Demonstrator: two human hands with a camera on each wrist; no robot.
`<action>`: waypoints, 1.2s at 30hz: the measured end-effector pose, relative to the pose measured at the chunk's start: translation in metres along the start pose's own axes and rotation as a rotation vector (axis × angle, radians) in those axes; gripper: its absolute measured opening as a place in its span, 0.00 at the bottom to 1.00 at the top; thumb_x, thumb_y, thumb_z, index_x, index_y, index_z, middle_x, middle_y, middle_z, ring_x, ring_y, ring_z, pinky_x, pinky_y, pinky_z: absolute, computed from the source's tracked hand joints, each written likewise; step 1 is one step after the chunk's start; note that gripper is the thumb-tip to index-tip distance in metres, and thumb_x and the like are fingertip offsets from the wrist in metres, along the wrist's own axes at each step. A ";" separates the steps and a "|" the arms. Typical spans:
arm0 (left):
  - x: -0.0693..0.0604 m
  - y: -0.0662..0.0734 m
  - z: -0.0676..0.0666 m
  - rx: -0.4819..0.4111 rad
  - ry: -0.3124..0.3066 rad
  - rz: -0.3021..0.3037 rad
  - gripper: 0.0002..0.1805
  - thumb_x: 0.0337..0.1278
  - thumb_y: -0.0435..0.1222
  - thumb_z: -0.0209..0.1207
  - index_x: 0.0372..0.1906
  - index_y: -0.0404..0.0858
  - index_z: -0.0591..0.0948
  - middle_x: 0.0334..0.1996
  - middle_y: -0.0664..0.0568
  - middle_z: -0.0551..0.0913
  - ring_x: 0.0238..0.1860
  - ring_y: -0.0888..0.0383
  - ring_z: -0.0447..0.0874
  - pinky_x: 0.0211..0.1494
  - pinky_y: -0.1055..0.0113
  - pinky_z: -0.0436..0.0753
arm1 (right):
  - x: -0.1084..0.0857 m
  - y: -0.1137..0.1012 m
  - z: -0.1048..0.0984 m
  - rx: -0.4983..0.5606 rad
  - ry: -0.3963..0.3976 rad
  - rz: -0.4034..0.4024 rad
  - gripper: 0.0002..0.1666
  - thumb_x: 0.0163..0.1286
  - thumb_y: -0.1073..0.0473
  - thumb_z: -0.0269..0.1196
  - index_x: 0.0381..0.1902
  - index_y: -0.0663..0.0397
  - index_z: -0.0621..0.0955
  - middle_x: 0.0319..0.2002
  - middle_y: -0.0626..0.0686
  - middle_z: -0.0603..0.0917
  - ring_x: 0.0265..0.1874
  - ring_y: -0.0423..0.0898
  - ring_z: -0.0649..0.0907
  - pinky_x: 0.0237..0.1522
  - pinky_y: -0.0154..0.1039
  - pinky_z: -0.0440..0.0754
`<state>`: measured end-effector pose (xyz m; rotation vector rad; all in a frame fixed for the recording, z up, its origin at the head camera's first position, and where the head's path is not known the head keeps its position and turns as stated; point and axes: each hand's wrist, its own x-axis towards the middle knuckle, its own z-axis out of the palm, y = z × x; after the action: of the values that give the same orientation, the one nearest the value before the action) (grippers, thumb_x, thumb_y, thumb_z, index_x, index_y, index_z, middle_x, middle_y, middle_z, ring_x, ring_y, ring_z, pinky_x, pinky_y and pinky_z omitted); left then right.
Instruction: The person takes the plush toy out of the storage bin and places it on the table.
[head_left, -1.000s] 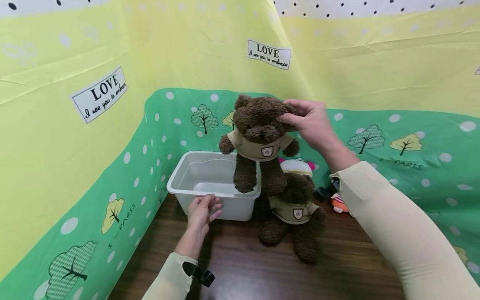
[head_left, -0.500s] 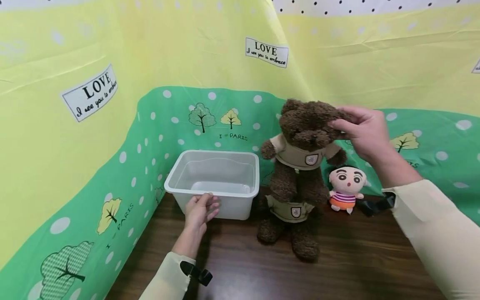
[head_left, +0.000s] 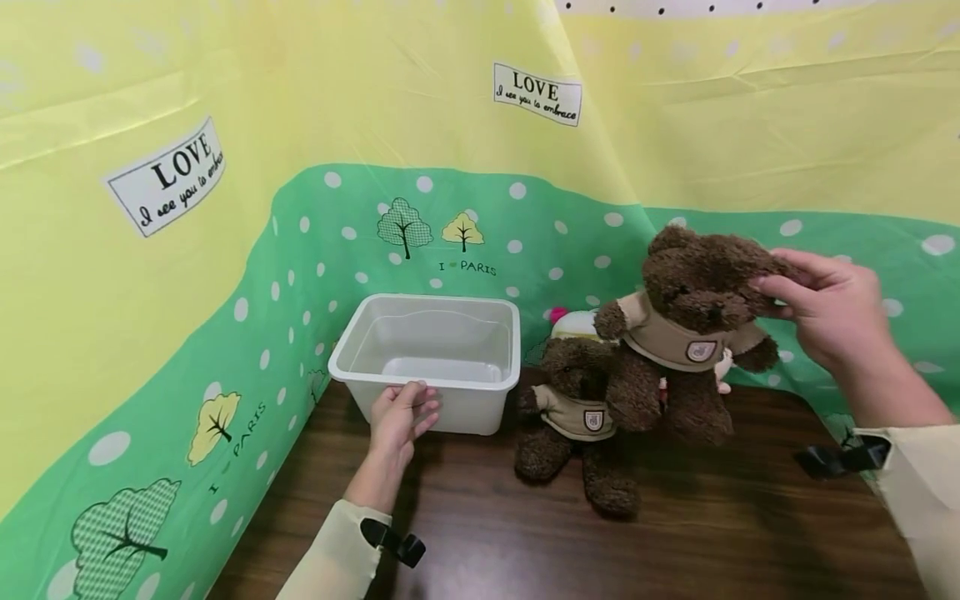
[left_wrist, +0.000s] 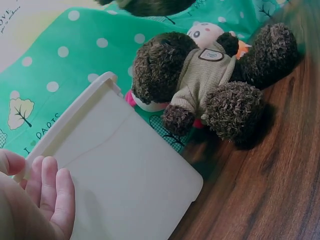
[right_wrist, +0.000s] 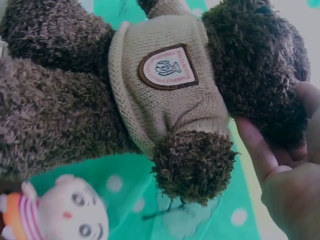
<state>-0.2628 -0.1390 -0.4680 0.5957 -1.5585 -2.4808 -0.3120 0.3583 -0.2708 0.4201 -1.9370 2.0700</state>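
Note:
My right hand [head_left: 843,321] pinches a brown teddy bear [head_left: 678,333] by the side of its head and holds it off the table. This bear wears a beige knitted shirt with a badge, which shows close up on the shirt [right_wrist: 155,100] in the right wrist view. My left hand [head_left: 396,425] pinches the front rim of a light grey plastic bin [head_left: 480,408], thumb and forefinger at the edge. In the head view the inside of the bin shows only its bare floor. A second, matching teddy bear [head_left: 577,417] sits on the table between the bin and the held bear.
A small cartoon boy doll [right_wrist: 72,212] in a striped top is mostly hidden behind the held bear in the head view. A white toy with pink parts [head_left: 573,323] stands behind the seated bear. Printed cloth walls [head_left: 337,250] border the dark wooden table [head_left: 480,533].
My right hand has carried the teddy bear to the right, away from the bin and past the seated bear, and somewhat lower. My left hand stays on the bin's rim.

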 end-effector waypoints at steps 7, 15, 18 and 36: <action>-0.001 0.001 -0.001 0.002 -0.003 -0.004 0.09 0.62 0.35 0.64 0.41 0.39 0.74 0.31 0.52 0.91 0.29 0.59 0.89 0.33 0.65 0.90 | -0.022 0.019 -0.040 -0.115 0.006 0.066 0.21 0.71 0.71 0.64 0.55 0.41 0.86 0.43 0.34 0.87 0.32 0.33 0.89 0.32 0.27 0.87; -0.001 0.001 -0.001 0.011 0.001 -0.005 0.10 0.61 0.35 0.64 0.42 0.40 0.74 0.31 0.53 0.91 0.30 0.59 0.89 0.35 0.64 0.90 | -0.044 0.043 -0.075 -0.220 -0.014 0.146 0.22 0.73 0.67 0.64 0.54 0.32 0.85 0.35 0.36 0.90 0.30 0.33 0.89 0.31 0.26 0.86; -0.001 0.001 -0.001 0.012 0.004 -0.005 0.10 0.61 0.35 0.64 0.42 0.40 0.74 0.32 0.53 0.91 0.30 0.59 0.89 0.35 0.64 0.90 | -0.050 0.053 -0.085 -0.336 -0.026 0.192 0.22 0.75 0.64 0.63 0.56 0.28 0.83 0.35 0.34 0.89 0.29 0.32 0.88 0.30 0.26 0.85; -0.005 0.003 -0.001 0.022 0.009 -0.017 0.11 0.61 0.35 0.65 0.42 0.40 0.74 0.32 0.53 0.91 0.30 0.58 0.89 0.37 0.63 0.90 | -0.076 0.112 -0.125 -0.438 -0.191 0.302 0.24 0.76 0.63 0.63 0.57 0.22 0.81 0.39 0.33 0.89 0.38 0.30 0.87 0.35 0.34 0.89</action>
<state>-0.2586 -0.1394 -0.4641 0.6250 -1.5856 -2.4727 -0.2889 0.4756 -0.4113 0.2446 -2.6253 1.7317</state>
